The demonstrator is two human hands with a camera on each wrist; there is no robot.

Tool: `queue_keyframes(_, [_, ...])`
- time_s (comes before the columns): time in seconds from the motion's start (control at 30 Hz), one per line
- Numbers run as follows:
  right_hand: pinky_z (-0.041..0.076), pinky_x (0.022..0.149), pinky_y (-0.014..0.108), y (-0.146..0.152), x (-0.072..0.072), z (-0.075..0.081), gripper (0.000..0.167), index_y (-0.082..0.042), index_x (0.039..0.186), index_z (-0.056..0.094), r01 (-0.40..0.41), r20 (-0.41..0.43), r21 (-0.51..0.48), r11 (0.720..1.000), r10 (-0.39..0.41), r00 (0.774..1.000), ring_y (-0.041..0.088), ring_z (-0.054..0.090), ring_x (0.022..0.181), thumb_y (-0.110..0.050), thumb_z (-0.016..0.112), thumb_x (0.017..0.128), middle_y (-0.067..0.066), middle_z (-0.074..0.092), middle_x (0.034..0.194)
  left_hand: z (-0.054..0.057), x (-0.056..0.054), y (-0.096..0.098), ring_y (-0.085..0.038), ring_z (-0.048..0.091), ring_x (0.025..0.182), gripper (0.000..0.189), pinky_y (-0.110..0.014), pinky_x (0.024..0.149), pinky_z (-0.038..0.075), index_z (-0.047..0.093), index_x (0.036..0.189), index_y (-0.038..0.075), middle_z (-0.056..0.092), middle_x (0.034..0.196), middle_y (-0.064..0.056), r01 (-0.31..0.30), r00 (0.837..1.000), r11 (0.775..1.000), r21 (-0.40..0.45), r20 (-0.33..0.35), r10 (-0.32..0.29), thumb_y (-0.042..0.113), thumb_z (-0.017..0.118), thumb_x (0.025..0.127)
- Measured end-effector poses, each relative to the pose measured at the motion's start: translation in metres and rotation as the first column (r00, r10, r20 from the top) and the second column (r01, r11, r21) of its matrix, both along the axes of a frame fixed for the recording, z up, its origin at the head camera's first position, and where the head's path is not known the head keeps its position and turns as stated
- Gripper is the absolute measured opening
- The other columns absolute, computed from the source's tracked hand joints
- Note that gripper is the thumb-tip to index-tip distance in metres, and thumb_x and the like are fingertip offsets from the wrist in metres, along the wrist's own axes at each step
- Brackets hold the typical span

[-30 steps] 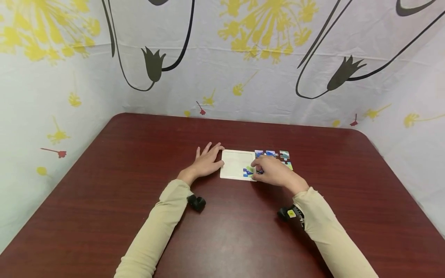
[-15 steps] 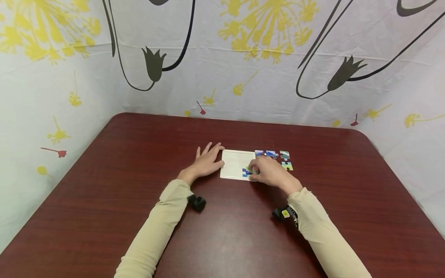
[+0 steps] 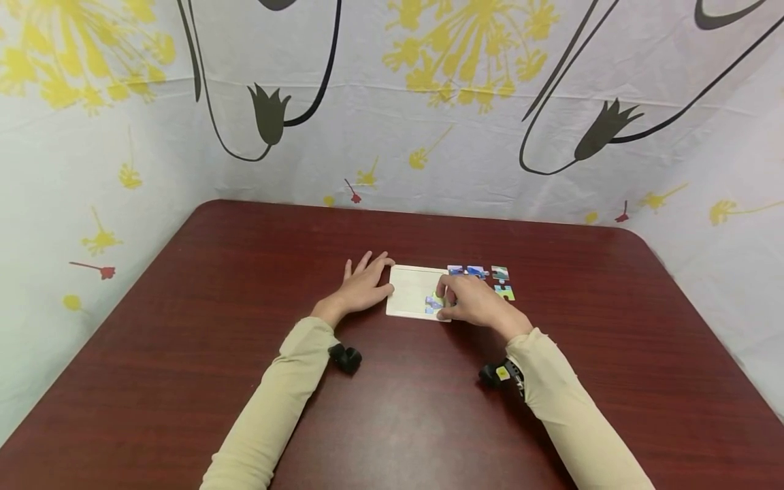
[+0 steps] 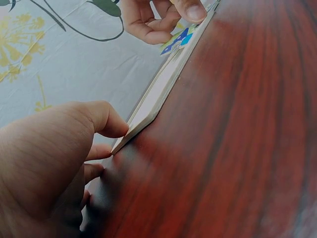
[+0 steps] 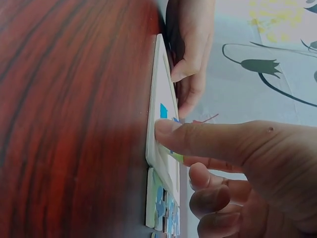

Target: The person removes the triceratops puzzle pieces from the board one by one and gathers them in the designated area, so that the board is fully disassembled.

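A pale puzzle tray with a raised rim lies on the table. At its left edge my left hand rests with fingers spread, thumb and fingertips touching the rim. My right hand is over the tray's near right corner, pinching a blue and green jigsaw piece between thumb and fingers. In the left wrist view that jigsaw piece sits tilted above the tray floor. The right wrist view shows the thumb over the piece, hiding much of it.
Several jigsaw pieces lie right of the tray, among them a blue one, a green-grey one and a green one; the right hand covers others. The dark red table meets a patterned cloth behind.
My right hand has shifted slightly left over the tray with the jigsaw piece, whose face now looks paler and more tilted. The left hand stays at the tray's edge.
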State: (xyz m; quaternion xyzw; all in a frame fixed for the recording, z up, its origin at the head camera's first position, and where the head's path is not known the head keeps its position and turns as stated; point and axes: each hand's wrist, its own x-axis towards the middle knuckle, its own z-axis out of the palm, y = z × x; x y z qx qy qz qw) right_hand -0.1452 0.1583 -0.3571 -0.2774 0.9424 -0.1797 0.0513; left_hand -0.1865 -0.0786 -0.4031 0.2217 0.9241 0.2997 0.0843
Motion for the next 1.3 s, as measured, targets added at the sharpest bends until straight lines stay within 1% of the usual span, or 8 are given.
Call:
queue_keyframes(0.27, [0.041,0.064,0.031,0.0,-0.002,0.0,0.03,-0.006,0.089,0.058,-0.012,-0.001,0.003,1.0,0.012,1.0,0.013,0.048,0.065,-0.018,0.08,0.072,-0.001,0.053,0.071,-0.001,-0.001,0.0,-0.025,0.002,0.141,0.05,-0.054,0.106,-0.008,0.038,0.138,0.015,0.017,0.154,-0.003,-0.003,1.0,1.0,-0.001,-0.001,0.003,0.026,0.047,0.091])
queue_keyframes(0.43, [0.043,0.065,0.031,0.004,0.0,0.001,0.028,-0.006,0.09,0.059,-0.008,-0.015,0.006,1.0,0.009,1.0,0.012,0.049,0.067,-0.019,0.078,0.074,-0.001,0.054,0.073,-0.001,0.0,0.0,-0.025,0.002,0.141,0.049,-0.054,0.106,-0.008,0.038,0.138,0.015,0.017,0.154,-0.004,-0.001,1.0,1.0,-0.005,0.004,0.001,0.026,0.047,0.091])
queue_keyframes(0.57, [0.042,0.062,0.031,0.019,0.002,0.005,0.027,-0.005,0.092,0.059,0.005,-0.038,-0.011,1.0,-0.005,0.999,0.011,0.047,0.064,-0.019,0.076,0.076,-0.001,0.054,0.072,-0.001,0.0,0.0,-0.025,0.002,0.141,0.049,-0.054,0.106,-0.008,0.038,0.138,0.015,0.017,0.154,-0.004,0.0,1.0,1.0,-0.006,0.006,0.0,0.026,0.046,0.091])
queue_keyframes(0.73, [0.038,0.059,0.031,0.053,0.008,0.011,0.025,-0.006,0.092,0.059,0.052,-0.057,-0.016,0.999,-0.053,0.997,0.011,0.045,0.06,-0.018,0.075,0.077,-0.003,0.053,0.07,-0.001,0.0,0.0,-0.025,0.002,0.141,0.049,-0.054,0.106,-0.008,0.037,0.138,0.014,0.017,0.154,-0.004,0.001,1.0,1.0,-0.003,0.006,-0.001,0.026,0.046,0.091])
queue_keyframes(0.9, [0.039,0.059,0.031,0.088,0.02,0.012,0.026,-0.005,0.094,0.059,0.13,-0.007,-0.029,0.991,-0.13,0.991,0.013,0.045,0.062,-0.019,0.075,0.078,-0.002,0.052,0.071,0.0,-0.001,-0.001,-0.026,0.002,0.141,0.05,-0.054,0.106,-0.008,0.038,0.138,0.014,0.017,0.154,-0.003,0.003,1.0,1.0,0.001,0.005,-0.003,0.025,0.047,0.091])
queue_keyframes(1.0, [0.041,0.061,0.032,0.104,0.025,0.01,0.027,-0.004,0.094,0.058,0.159,0.033,-0.027,0.987,-0.158,0.987,0.013,0.047,0.065,-0.019,0.075,0.079,-0.002,0.053,0.073,0.0,-0.001,-0.001,-0.026,0.002,0.141,0.05,-0.055,0.105,-0.009,0.038,0.138,0.013,0.018,0.154,-0.004,0.007,1.0,1.0,0.003,0.004,-0.007,0.025,0.047,0.09])
queue_keyframes(1.13, [0.042,0.062,0.033,0.116,0.026,0.007,0.028,-0.003,0.095,0.059,0.176,0.072,-0.018,0.984,-0.175,0.982,0.014,0.049,0.067,-0.019,0.075,0.078,-0.001,0.055,0.075,0.001,0.0,-0.001,-0.026,0.002,0.141,0.05,-0.055,0.105,-0.009,0.038,0.138,0.013,0.017,0.154,-0.004,0.007,1.0,1.0,0.004,0.007,-0.007,0.025,0.047,0.09])
queue_keyframes(1.3, [0.042,0.061,0.032,0.122,0.025,0.003,0.026,-0.003,0.094,0.059,0.178,0.119,-0.023,0.984,-0.174,0.977,0.015,0.05,0.066,-0.016,0.074,0.078,0.0,0.055,0.075,0.002,0.001,-0.002,-0.026,0.002,0.141,0.051,-0.055,0.105,-0.009,0.038,0.139,0.013,0.017,0.154,-0.004,0.006,1.0,1.0,0.003,0.012,-0.006,0.026,0.047,0.091])
